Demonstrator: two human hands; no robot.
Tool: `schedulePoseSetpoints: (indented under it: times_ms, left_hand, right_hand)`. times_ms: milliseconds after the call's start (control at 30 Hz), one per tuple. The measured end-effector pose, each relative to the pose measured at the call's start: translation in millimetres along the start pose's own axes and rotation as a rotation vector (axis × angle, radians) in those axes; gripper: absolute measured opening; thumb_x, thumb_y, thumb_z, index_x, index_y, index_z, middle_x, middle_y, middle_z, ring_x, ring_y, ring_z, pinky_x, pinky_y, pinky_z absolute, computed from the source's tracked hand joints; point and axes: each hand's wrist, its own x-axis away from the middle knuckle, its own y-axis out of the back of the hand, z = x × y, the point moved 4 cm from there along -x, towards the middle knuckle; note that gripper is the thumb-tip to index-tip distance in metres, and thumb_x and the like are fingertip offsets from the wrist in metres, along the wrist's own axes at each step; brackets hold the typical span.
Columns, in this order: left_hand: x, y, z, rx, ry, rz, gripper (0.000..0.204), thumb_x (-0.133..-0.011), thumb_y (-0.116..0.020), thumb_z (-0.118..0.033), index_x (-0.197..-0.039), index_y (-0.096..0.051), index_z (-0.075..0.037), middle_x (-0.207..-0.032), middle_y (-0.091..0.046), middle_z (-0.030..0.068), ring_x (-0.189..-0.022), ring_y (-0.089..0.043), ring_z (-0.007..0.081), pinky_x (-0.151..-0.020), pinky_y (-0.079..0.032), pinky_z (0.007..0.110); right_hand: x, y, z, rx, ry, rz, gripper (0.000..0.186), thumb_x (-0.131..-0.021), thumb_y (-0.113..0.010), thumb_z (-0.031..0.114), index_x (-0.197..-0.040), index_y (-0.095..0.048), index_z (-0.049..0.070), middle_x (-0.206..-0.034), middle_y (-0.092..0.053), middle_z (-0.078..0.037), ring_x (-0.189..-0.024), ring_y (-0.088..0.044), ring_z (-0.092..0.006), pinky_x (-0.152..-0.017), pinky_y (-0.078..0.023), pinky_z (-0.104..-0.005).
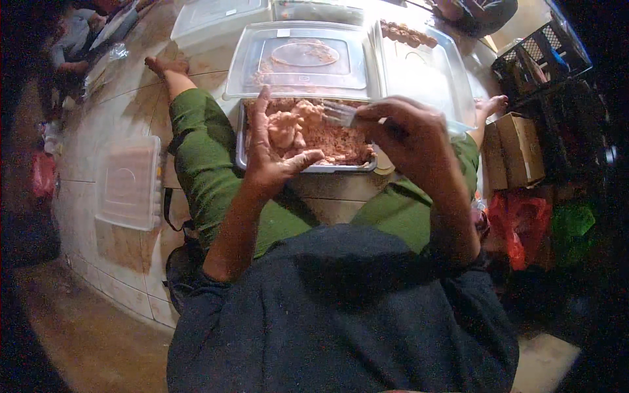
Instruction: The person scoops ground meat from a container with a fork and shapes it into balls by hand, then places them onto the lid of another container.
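Between my legs stands a shallow tray [308, 168] filled with crumbly, reddish-brown paste. Pinkish lumps of the paste [285, 128] are heaped toward its left side. My left hand [268, 147] is open beside these lumps, fingers pointing away from me and thumb stretched to the right across the near part of the tray. Over the tray's right side, my right hand [409, 131] is closed around a pale, shiny utensil [339, 113] that points left toward the heap. Its exact kind is unclear.
Just beyond the tray lies a clear plastic lid [298, 62]. A translucent container [426, 72] with brown lumps stands to the far right. Another lidded box [129, 183] is on the left. A cardboard box [514, 150], red bag [519, 226] and black crate [544, 56] are at right.
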Motion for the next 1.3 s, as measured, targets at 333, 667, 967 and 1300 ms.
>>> schedulePoseSetpoints:
  times_ms: [333,667,967,1300]
  left_hand:
    - [3.5,1.6,-12.2,-0.553,-0.296,-0.203,0.041,-0.066,-0.071,-0.008,-0.103,-0.053,-0.003,-0.07,-0.058,0.0056,-0.065,-0.058,0.0173,-0.06,-0.048,0.028]
    - [3.1,1.2,-12.0,-0.495,-0.298,-0.22,0.024,-0.066,-0.075,-0.013,-0.073,-0.054,-0.004,-0.064,-0.055,0.0043,-0.058,-0.054,0.0161,-0.054,-0.044,0.029]
    - [2.5,4.4,-1.8,-0.272,-0.139,-0.078,0.017,-0.067,-0.069,-0.007,-0.078,-0.058,-0.003,-0.071,-0.059,0.0057,-0.066,-0.057,0.0125,-0.059,-0.045,0.026]
    - [3.6,4.0,-1.3,-0.277,-0.106,-0.068,0.02,-0.069,-0.072,-0.016,-0.072,-0.059,-0.001,-0.066,-0.059,0.0066,-0.063,-0.058,0.0149,-0.057,-0.046,0.027]
  right_hand:
    - [21.8,-48.2,8.2,0.099,0.153,-0.046,0.015,-0.077,-0.065,0.007,-0.091,-0.063,0.002,-0.079,-0.061,-0.012,-0.071,-0.063,-0.0249,-0.06,-0.051,-0.0298]
    - [23.4,-51.5,-17.6,-0.286,0.001,-0.104,0.013,-0.08,-0.06,-0.001,-0.092,-0.064,0.0,-0.082,-0.064,-0.009,-0.072,-0.06,-0.0117,-0.063,-0.049,-0.0245]
    - [20.6,-60.0,1.8,-0.071,0.159,-0.154,0.015,-0.077,-0.063,0.003,-0.092,-0.065,0.004,-0.083,-0.063,-0.011,-0.071,-0.063,-0.019,-0.062,-0.051,-0.0303]
    - [6.8,-43.2,-9.6,-0.14,0.126,-0.035,0.013,-0.076,-0.062,0.001,-0.089,-0.065,0.004,-0.081,-0.063,-0.01,-0.07,-0.063,-0.019,-0.061,-0.051,-0.0287]
